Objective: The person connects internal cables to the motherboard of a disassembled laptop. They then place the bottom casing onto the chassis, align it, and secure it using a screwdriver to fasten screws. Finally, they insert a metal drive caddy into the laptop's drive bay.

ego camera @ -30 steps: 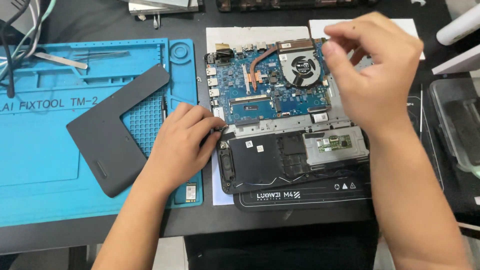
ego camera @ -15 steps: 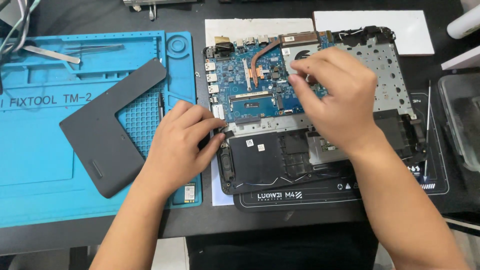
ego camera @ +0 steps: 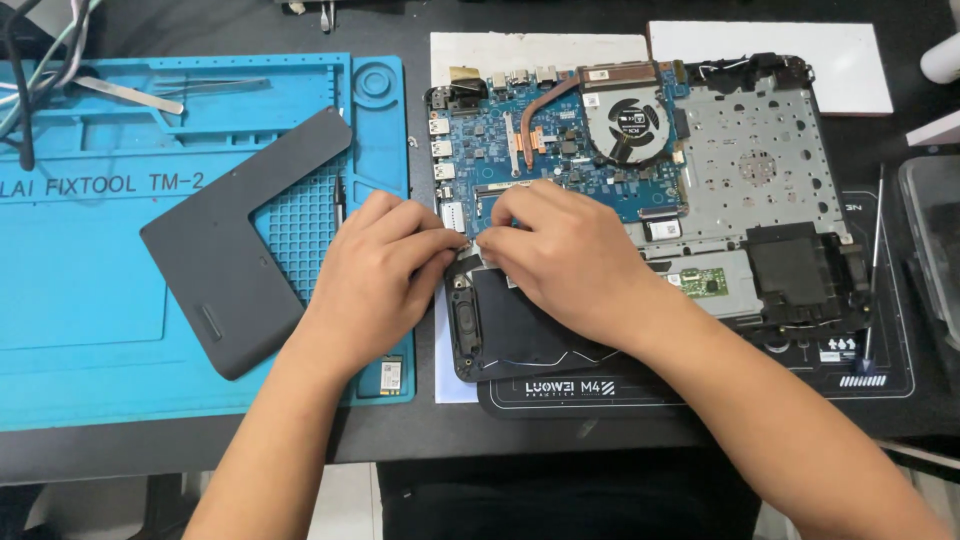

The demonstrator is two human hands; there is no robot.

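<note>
An opened laptop lies bottom-up with its blue motherboard, round fan and black battery panel exposed. My left hand and my right hand meet fingertip to fingertip at the laptop's left edge, just below the motherboard. Both pinch a small black strip that sticks up there. Most of the strip is hidden by the fingers.
A blue silicone work mat lies to the left, carrying a dark grey L-shaped cover, metal tweezers and a small circuit card. A thin screwdriver and a clear plastic box are at the right. A white card lies behind the laptop.
My right hand has come down from above the fan to the laptop's left edge, where it now meets my left hand. The left hand stayed in place.
</note>
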